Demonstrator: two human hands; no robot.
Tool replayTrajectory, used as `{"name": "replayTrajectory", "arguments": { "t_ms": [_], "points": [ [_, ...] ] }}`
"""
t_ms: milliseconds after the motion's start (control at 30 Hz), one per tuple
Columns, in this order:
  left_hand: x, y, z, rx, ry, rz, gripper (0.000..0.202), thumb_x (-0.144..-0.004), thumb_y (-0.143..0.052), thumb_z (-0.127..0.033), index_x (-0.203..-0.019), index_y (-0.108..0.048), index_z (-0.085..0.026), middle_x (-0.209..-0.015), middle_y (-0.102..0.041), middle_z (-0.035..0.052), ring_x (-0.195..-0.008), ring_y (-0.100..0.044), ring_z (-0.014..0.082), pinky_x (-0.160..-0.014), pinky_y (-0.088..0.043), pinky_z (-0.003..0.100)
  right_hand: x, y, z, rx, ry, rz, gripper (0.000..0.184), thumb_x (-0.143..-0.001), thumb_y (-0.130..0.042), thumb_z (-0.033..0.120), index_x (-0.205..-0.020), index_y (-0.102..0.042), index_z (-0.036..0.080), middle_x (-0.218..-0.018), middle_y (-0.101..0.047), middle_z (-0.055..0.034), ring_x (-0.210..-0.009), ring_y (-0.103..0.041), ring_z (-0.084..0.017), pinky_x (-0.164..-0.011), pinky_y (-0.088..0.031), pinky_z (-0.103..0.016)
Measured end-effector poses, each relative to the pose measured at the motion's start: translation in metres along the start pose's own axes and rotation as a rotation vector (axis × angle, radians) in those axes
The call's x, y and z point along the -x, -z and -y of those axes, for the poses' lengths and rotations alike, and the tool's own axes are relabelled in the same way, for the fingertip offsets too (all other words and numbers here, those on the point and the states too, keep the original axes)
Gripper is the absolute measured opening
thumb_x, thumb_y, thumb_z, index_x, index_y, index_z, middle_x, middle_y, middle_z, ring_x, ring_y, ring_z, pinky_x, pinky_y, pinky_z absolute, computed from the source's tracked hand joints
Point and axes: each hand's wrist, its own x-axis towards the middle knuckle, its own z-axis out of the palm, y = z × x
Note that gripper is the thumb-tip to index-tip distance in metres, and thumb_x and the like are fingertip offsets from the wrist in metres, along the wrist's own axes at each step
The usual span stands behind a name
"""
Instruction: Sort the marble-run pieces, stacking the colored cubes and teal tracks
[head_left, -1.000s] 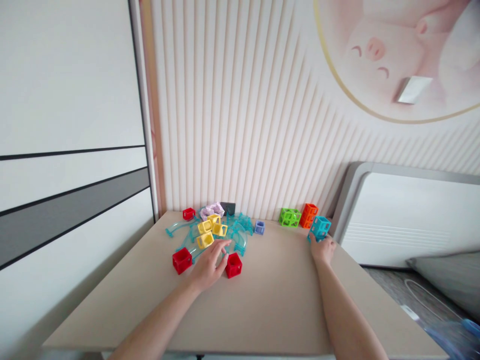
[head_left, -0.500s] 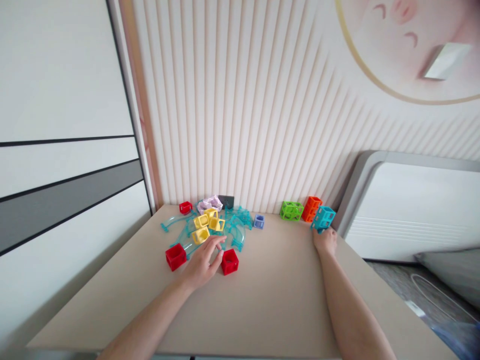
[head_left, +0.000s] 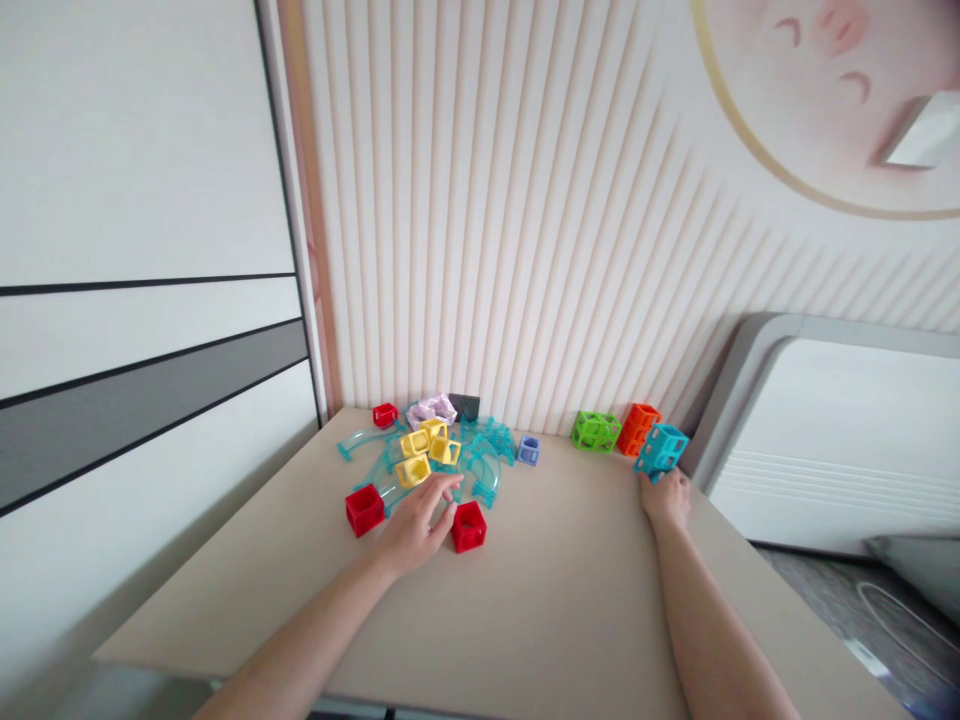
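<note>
My left hand (head_left: 417,523) lies on the beige table (head_left: 555,590) with its fingers stretched out, fingertips at the clear teal curved track pieces (head_left: 480,466). A red open cube (head_left: 469,526) sits just right of it and another red cube (head_left: 364,509) to its left. Yellow cubes (head_left: 424,453) lie in the pile beyond the fingertips. My right hand (head_left: 664,494) is at the table's far right, fingers curled on the lower part of a tilted teal cube block (head_left: 660,448).
An orange cube block (head_left: 638,428) and a green cube block (head_left: 595,430) stand by the ribbed wall. A small blue cube (head_left: 528,450), a lilac piece (head_left: 432,408), a dark block (head_left: 465,405) and a small red cube (head_left: 385,414) lie at the back. A white headboard (head_left: 832,440) is at right.
The camera view shifted slightly. Both hands stay about where they were, the left at the track pile, the right on the teal block.
</note>
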Motion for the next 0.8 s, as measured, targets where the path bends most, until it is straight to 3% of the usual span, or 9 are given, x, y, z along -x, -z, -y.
{"name": "replayTrajectory", "arguments": {
  "t_ms": [167, 300, 467, 533, 633, 800],
  "points": [
    [0.000, 0.002, -0.002, 0.005, 0.035, 0.037, 0.034, -0.096, -0.046, -0.022, -0.130, -0.048, -0.023, -0.106, -0.064, 0.0057, -0.100, -0.063, 0.0187, -0.096, -0.052, 0.038, 0.009, 0.003, 0.003, -0.010, -0.005, 0.021, 0.064, -0.084, -0.055, 0.039, -0.136, -0.041, 0.006, -0.134, -0.047, -0.0306, -0.119, -0.056, -0.043, -0.096, -0.047, -0.052],
    [-0.003, 0.005, -0.008, 0.020, 0.008, 0.092, 0.033, -0.095, -0.049, -0.025, -0.128, -0.051, -0.023, -0.113, -0.063, 0.0066, -0.103, -0.062, 0.0188, -0.096, -0.052, 0.036, 0.025, 0.003, 0.003, -0.015, -0.003, 0.000, 0.065, -0.082, -0.051, 0.028, -0.141, -0.035, 0.006, -0.134, -0.046, -0.0285, -0.119, -0.056, -0.040, -0.096, -0.047, -0.049],
    [-0.005, 0.010, -0.016, 0.024, -0.031, 0.231, 0.037, -0.093, -0.055, -0.031, -0.129, -0.053, -0.022, -0.124, -0.059, 0.0098, -0.118, -0.057, 0.0227, -0.105, -0.046, 0.039, 0.055, -0.001, 0.016, -0.007, 0.097, -0.073, 0.059, -0.084, -0.048, 0.025, -0.141, -0.043, 0.013, -0.140, -0.044, -0.0233, -0.130, -0.045, -0.042, -0.102, -0.041, -0.057],
    [-0.005, 0.009, -0.015, 0.005, -0.024, 0.274, 0.042, -0.092, -0.058, -0.034, -0.132, -0.052, -0.023, -0.127, -0.058, 0.0104, -0.119, -0.056, 0.0242, -0.106, -0.045, 0.041, 0.072, -0.005, 0.033, -0.069, 0.283, -0.128, 0.052, -0.086, -0.045, 0.025, -0.136, -0.050, 0.014, -0.136, -0.049, -0.0209, -0.128, -0.047, -0.038, -0.104, -0.041, -0.055],
    [-0.004, 0.008, -0.013, -0.039, -0.007, 0.336, 0.050, -0.088, -0.062, -0.038, -0.135, -0.050, -0.023, -0.130, -0.055, 0.0107, -0.120, -0.056, 0.0263, -0.106, -0.045, 0.044, 0.109, -0.012, 0.071, -0.267, 0.722, -0.156, 0.038, -0.090, -0.041, 0.025, -0.122, -0.060, 0.016, -0.119, -0.061, -0.0167, -0.116, -0.056, -0.032, -0.102, -0.045, -0.053],
    [-0.004, 0.009, -0.014, -0.067, -0.014, 0.348, 0.055, -0.085, -0.066, -0.034, -0.136, -0.051, -0.023, -0.133, -0.054, 0.0100, -0.123, -0.054, 0.0255, -0.109, -0.044, 0.041, 0.180, -0.013, 0.121, -0.361, 1.294, 0.145, 0.028, -0.098, -0.044, 0.025, -0.119, -0.062, 0.024, -0.115, -0.067, -0.0109, -0.108, -0.063, -0.025, -0.096, -0.051, -0.045]
  ]
}}
